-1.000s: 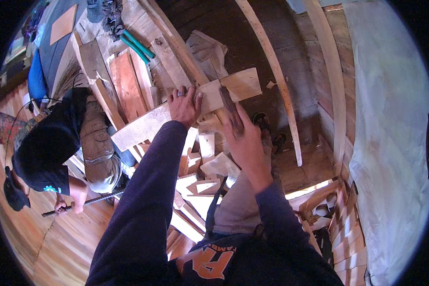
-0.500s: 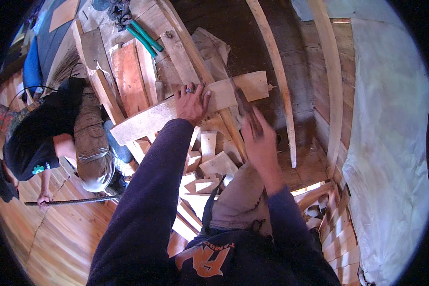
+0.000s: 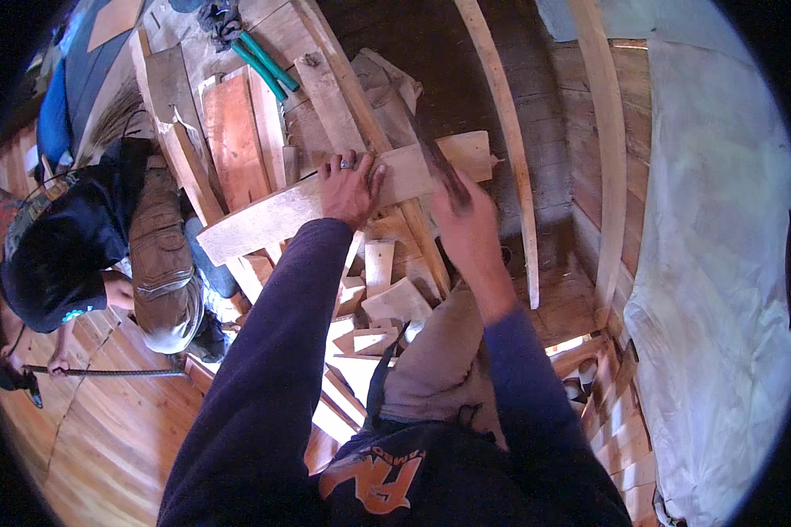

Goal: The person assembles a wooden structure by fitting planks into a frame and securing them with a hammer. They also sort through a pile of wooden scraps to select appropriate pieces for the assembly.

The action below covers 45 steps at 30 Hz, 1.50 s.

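A pale wooden board (image 3: 268, 215) lies slantwise across a beam in front of me. My left hand (image 3: 350, 189), with a ring on one finger, presses down on it, fingers bent over the far edge. In my right hand (image 3: 466, 215), closed round the handle, is a handsaw (image 3: 431, 151). Its dark, thin blade crosses the board near the right end and points away from me; motion blurs it. The hand sits just on the near side of the board.
At left a co-worker (image 3: 70, 237) bends over, gripping a ribbed metal bar (image 3: 114, 372). Offcuts (image 3: 395, 300) lie heaped below the board. Green-handled cutters (image 3: 268, 66) rest on planks beyond. Upright studs (image 3: 514, 132) and whitish sheeting (image 3: 712, 263) stand at right.
My right hand has drawn the handsaw back slightly toward the left; my left hand stays on the board. The co-worker has bent lower, and the metal bar has shifted.
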Motion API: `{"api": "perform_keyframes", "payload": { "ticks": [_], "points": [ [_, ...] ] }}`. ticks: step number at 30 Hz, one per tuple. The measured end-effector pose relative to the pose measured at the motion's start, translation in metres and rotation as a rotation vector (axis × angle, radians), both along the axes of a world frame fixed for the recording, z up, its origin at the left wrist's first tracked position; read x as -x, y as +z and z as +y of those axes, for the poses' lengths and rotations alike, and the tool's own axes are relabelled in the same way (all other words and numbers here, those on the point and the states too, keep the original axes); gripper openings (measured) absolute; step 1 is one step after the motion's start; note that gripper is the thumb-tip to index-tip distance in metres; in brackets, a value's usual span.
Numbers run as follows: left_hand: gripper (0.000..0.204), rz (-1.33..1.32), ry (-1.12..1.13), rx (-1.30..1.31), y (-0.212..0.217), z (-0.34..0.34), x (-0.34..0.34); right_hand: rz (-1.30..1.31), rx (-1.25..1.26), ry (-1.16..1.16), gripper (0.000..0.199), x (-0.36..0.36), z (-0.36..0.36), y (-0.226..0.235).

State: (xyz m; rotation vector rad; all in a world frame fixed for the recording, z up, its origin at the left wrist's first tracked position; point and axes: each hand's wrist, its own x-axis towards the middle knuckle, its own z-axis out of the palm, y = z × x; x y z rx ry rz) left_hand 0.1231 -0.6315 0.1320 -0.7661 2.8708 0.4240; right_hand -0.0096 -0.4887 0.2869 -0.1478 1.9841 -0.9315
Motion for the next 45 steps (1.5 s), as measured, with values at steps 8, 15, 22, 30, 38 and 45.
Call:
{"api": "perform_keyframes", "payload": {
  "ticks": [8, 15, 22, 30, 38, 45],
  "points": [
    [0.039, -0.076, 0.022, 0.018, 0.005, -0.007, -0.011, 0.117, -0.009, 0.085, 0.054, -0.088, 0.138, 0.103],
    [0.038, -0.005, -0.032, 0.039, -0.005, 0.005, 0.002, 0.038, 0.078, -0.005, 0.039, 0.013, -0.013, -0.017],
    [0.038, -0.092, 0.032, 0.025, 0.0, -0.006, -0.017, 0.097, 0.021, 0.053, 0.048, -0.074, 0.116, 0.1],
    [0.039, -0.014, -0.001, -0.017, 0.0, 0.001, 0.004, 0.058, 0.063, -0.027, 0.037, 0.004, -0.008, -0.031],
    [0.04, -0.058, 0.027, 0.057, 0.001, -0.01, -0.016, 0.145, 0.043, 0.102, 0.052, -0.08, 0.133, 0.086],
    [0.038, -0.04, 0.003, -0.018, 0.003, -0.003, 0.008, 0.146, -0.008, -0.055, 0.025, 0.018, -0.039, -0.045]
  ]
}}
